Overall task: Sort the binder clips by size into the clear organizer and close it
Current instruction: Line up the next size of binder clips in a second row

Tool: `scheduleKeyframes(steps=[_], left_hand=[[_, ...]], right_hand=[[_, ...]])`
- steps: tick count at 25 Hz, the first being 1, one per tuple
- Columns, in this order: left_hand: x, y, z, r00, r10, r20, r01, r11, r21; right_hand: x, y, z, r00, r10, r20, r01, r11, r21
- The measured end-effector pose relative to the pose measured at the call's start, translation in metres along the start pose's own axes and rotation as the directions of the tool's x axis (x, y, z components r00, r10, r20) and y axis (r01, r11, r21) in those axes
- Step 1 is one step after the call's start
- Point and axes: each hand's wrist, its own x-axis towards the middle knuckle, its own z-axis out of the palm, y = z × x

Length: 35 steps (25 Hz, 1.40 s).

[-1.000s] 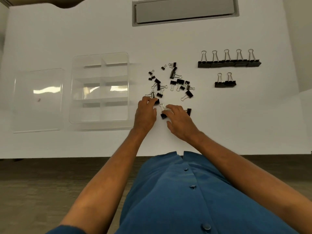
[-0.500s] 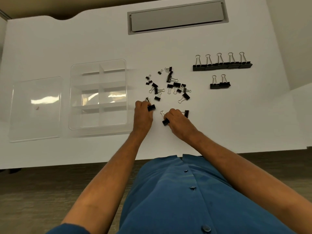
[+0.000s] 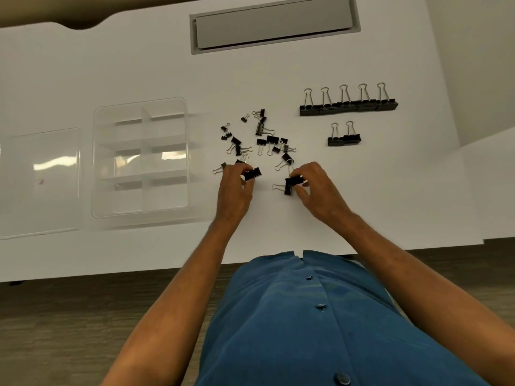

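Two hands are down at the near edge of the loose pile of binder clips (image 3: 262, 143) on the white table (image 3: 390, 190). My left hand (image 3: 234, 190) has its fingertips pinched on a medium black clip (image 3: 253, 174), held just off the pile's near-left side. My right hand (image 3: 320, 190) is closed on another medium clip (image 3: 295, 180), and a second clip of like size (image 3: 287, 188) lies touching it, wire handles pointing left; I cannot tell whether that one is also in the grip or only resting on the table. Beyond the hands, the scattered pile mixes small and medium clips, some overlapping. To the far right, five large clips (image 3: 348, 105) stand in a row, side by side and touching, handles up. Just nearer than that row, two mid-large clips (image 3: 344, 139) sit together as a pair. Left of the pile sits the clear organizer (image 3: 96, 162), open, split by dividers into six compartments in two columns; I see no clips in any of them. Its clear lid (image 3: 41, 179) lies flat on the table just beside it, further left. At the table's far edge is a grey cable-tray cover (image 3: 274, 23).
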Motion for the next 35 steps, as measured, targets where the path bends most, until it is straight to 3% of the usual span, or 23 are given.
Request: scheduleKeyframes(steps=[9,15,22,35], left_hand=[[0.039,0.08,0.084,0.972,0.109,0.208,-0.118,0.993,0.032],[0.073,0.096,0.122,0.969,0.091,0.229,-0.127,0.981,0.146],[0.091,0.098,0.141,0.981,0.082,0.178,-0.123,0.965,0.233],[0.089,0.104,0.154,0.99,0.106,0.098,-0.128,0.956,0.264]], right_hand=[[-0.009,0.093,-0.109,0.924,0.25,-0.289,-0.262,0.965,-0.002],[0.009,0.143,-0.141,0.896,0.379,-0.234,-0.4,0.915,-0.049],[0.039,0.158,-0.15,0.961,0.251,-0.117,-0.266,0.954,-0.139],[0.055,0.157,-0.148,0.985,0.168,-0.045,-0.173,0.966,-0.189]])
